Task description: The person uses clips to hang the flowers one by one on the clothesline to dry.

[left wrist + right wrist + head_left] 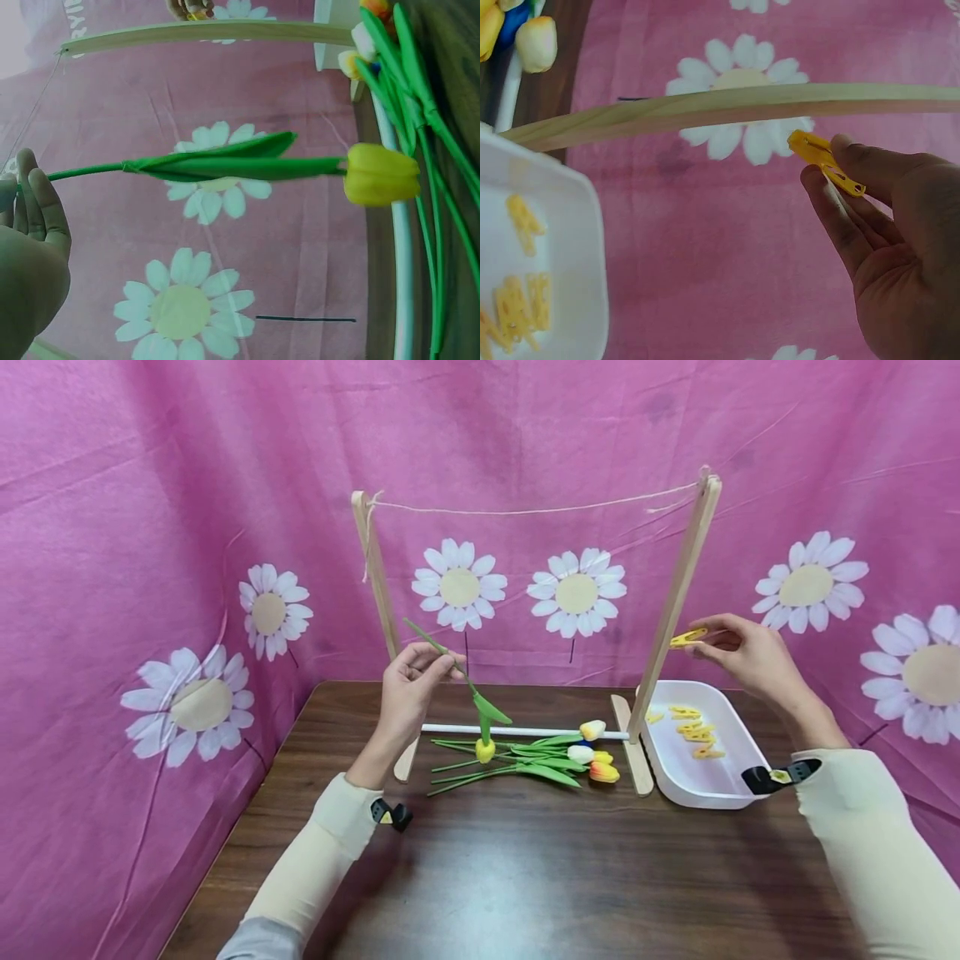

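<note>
My left hand (pixel 414 683) pinches the green stem of a yellow tulip (pixel 485 749), which hangs bloom down inside the wooden frame. In the left wrist view the whole tulip (pixel 381 175) shows, its leaves between fingers and bloom. Just outside the frame's right post (pixel 681 602), my right hand (pixel 750 658) pinches a yellow clothespin (pixel 687 638) between thumb and fingers. The right wrist view shows that clothespin (pixel 826 162) at the fingertips, beside the post. A thin string (pixel 517 512) runs between the tops of the two posts, with nothing hanging on it.
Several artificial tulips (pixel 555 763) lie on the brown table (pixel 495 877) by the frame's white crossbar (pixel 525 731). At the right a white tray (pixel 738 777) holds several yellow clothespins (pixel 697 732). A pink cloth (pixel 525 427) with printed daisies hangs behind.
</note>
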`<state>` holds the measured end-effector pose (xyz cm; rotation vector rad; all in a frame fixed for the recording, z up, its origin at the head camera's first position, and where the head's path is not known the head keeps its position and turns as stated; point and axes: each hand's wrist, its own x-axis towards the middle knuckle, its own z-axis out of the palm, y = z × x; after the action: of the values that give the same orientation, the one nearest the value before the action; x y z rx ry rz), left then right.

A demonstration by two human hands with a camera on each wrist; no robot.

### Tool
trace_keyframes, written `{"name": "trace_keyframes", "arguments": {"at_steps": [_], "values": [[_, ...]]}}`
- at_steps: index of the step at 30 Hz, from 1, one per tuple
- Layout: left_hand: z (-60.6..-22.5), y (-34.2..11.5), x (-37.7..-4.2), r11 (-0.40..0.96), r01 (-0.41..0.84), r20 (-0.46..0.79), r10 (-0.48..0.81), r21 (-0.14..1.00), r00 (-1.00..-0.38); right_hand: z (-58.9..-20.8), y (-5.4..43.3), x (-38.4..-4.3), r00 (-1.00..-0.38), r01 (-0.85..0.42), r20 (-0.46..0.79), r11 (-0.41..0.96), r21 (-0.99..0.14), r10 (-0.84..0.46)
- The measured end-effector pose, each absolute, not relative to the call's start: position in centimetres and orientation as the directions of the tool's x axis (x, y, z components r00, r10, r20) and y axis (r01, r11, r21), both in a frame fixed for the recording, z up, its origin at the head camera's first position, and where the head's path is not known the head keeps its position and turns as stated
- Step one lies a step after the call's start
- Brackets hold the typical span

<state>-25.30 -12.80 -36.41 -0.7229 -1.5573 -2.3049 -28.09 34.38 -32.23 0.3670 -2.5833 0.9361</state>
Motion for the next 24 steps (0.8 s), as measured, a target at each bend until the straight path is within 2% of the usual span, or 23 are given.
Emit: {"name": "trace_keyframes", "arguments": {"at_steps": [4, 12, 18, 24], "values": [[-35.7, -12.7, -25.8, -0.415, 0.487, 0.545, 0.025, 0.768, -0.838, -31.1, 34.1, -27.7, -0.883, -0.382, 0.458, 0.721, -0.577, -0.101], [-34.4, -12.7, -26.8, -0.369, 0.516, 0.553, -0.009, 0.773, -0.833, -28.4, 33.0, -26.5, -0.841, -0.419, 0.541, 0.643, -0.641, -0.009], [-33.5, -12.8, -27.4, -0.326, 0.53, 0.554, -0.025, 0.783, -0.832, -26.0, 31.7, -25.4, -0.75, -0.55, 0.66, 0.528, -0.647, 0.028], [-32.5, -12.7, -28.2, -0.254, 0.56, 0.559, -0.083, 0.789, -0.825, -24.1, 29.5, -24.3, -0.664, -0.683, 0.747, 0.438, -0.585, -0.038]]}}
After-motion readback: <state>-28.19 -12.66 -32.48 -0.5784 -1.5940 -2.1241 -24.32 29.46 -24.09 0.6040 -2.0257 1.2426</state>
